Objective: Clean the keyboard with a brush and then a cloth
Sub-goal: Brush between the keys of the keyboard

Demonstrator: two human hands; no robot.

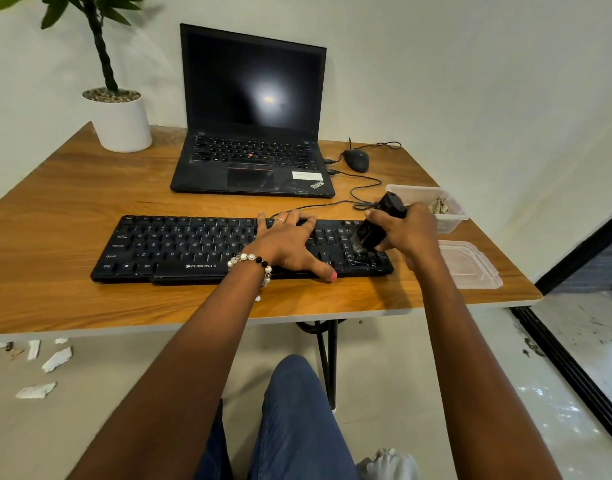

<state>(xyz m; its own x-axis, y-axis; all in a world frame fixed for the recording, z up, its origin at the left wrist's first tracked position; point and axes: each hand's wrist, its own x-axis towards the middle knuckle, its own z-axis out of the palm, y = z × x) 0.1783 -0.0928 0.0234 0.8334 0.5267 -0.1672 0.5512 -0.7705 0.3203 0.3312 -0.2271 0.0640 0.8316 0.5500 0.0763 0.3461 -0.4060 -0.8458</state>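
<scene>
A black keyboard (180, 247) lies across the wooden table (72, 202) near its front edge. My left hand (290, 242) rests flat on the keyboard's right-middle keys, fingers spread, thumb at the front edge. My right hand (410, 232) grips a black brush (380, 221), tilted, with its bristles touching the number pad at the keyboard's right end. A white cloth (387, 462) lies on my lap at the bottom of the view.
A black laptop (252, 133) stands open behind the keyboard, with a wired mouse (356, 160) to its right. A clear plastic box (432, 206) and its lid (469, 263) sit at the table's right edge. A potted plant (119, 119) stands at the back left. Paper scraps (55, 360) lie on the floor.
</scene>
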